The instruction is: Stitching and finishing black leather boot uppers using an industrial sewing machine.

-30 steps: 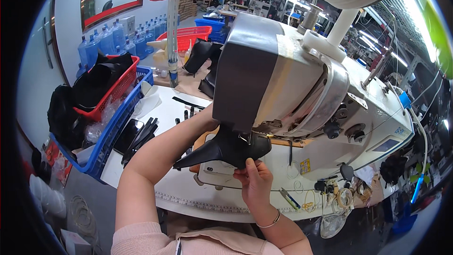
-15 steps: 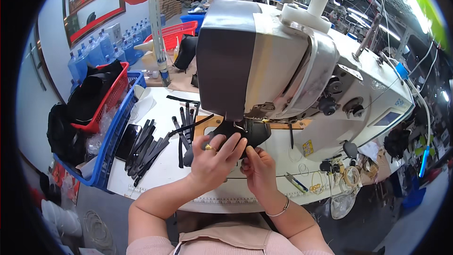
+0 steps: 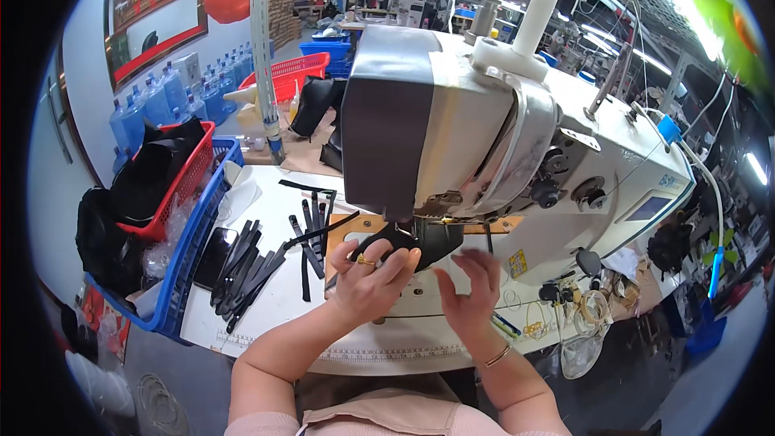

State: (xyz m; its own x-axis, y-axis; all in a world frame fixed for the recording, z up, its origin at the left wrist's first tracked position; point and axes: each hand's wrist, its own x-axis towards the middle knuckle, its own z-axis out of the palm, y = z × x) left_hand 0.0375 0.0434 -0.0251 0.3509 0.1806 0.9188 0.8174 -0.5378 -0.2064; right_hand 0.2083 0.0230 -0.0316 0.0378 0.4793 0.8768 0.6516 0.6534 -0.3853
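Under the needle of a large white-and-grey sewing machine [image 3: 452,137] lies a black workpiece [image 3: 441,242], perhaps leather or fabric. My left hand [image 3: 370,276], a gold ring on one finger, has its fingers curled on the near left part of this piece and covers some of it. Off to the piece's right, my right hand [image 3: 472,284] hovers with thumb and fingers apart, holding nothing; its fingertips are slightly blurred. Several black strips [image 3: 246,270] are spread over the white table left of the machine, and one long strip reaches toward the workpiece.
A dark phone [image 3: 215,257] lies beside the strips. At the left, a blue crate [image 3: 178,274] carries a red basket [image 3: 179,187] with black pieces. A snipper-like tool [image 3: 506,324] and yellow rings [image 3: 536,324] lie right of my right hand. A metal post [image 3: 262,56] rises behind the table.
My right hand has let go of the black workpiece and moved to the right, its fingers spreading. My left hand stays on the piece. The view has shifted slightly.
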